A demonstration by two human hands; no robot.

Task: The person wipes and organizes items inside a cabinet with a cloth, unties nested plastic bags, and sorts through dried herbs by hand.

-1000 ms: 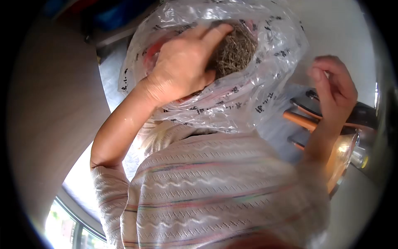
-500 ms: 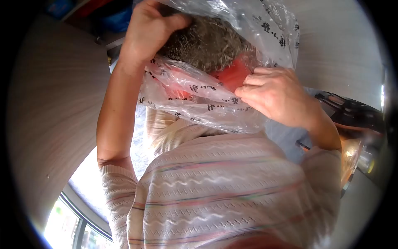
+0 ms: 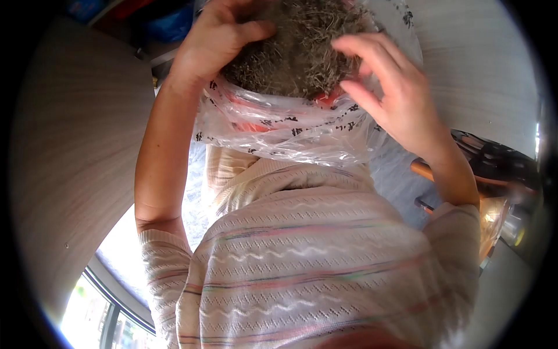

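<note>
Window [image 3: 96,317]: low at the far left, bright panes behind a curved frame.
Wall [image 3: 70,145]: pale wood-grain panel filling the left side, beside my left forearm.
Left hand [image 3: 218,38]: raised at the upper left, my fingers [image 3: 256,29] curled shut on a pinch of the dried grass, thumb pressed into the clump.
Dried grass [image 3: 299,55]: a grey-brown tangle at the top middle, sitting in the mouth of the bag, between my two hands.
Plastic bag [image 3: 285,131]: clear film with black printed characters, bunched down around the grass; something red shows through it just under the clump, too crumpled to tell what.
Sweater [image 3: 314,256]: my striped knit top fills the lower middle and blocks whatever lies under the bag.
Right hand [image 3: 395,99]: to the right of the grass, my fingers [image 3: 363,46] spread and loose, tips touching the clump and the bag's rim, gripping nothing.
Orange-handled tools [image 3: 430,171]: behind my right wrist, partly hidden by it.
Metal pot [image 3: 511,227]: at the right edge, shiny, mostly cut off.
</note>
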